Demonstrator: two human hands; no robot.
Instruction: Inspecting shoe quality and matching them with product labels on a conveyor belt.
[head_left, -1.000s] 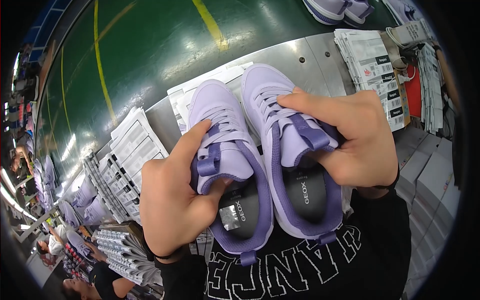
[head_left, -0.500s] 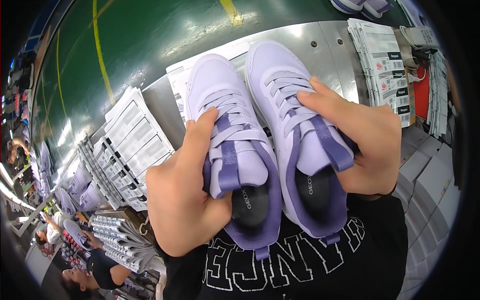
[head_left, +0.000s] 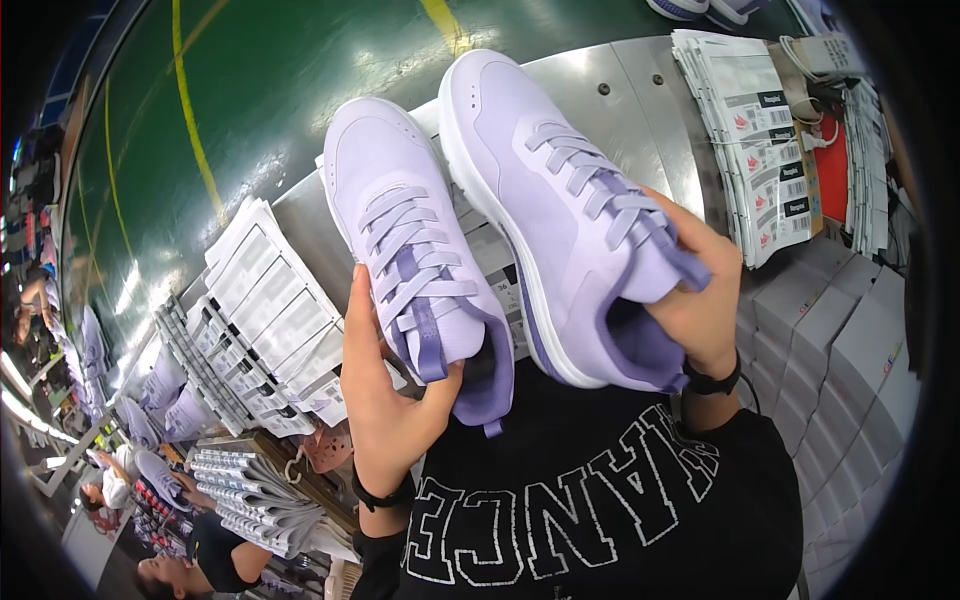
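My left hand is closed on a lilac sneaker, its thumb at the collar opening and a finger along the outer side. In my right hand is a matching sneaker, gripped at the outer side near the tongue and tilted so its white sole edge shows. Both toes point away from me, with pale laces and darker purple pull loops. The shoes are held above a metal surface and printed sheets. Part of my right hand is hidden by the shoe.
Stacks of printed flat cardboard lie to the left, and another stack to the right. A green belt runs beyond the metal edge. Grey boxes are piled at right. Another person holds a similar shoe at lower left.
Both sneakers have moved up and left, away from my body. The right one has turned to show its inner side and sole edge. My thumbs have left the laces.
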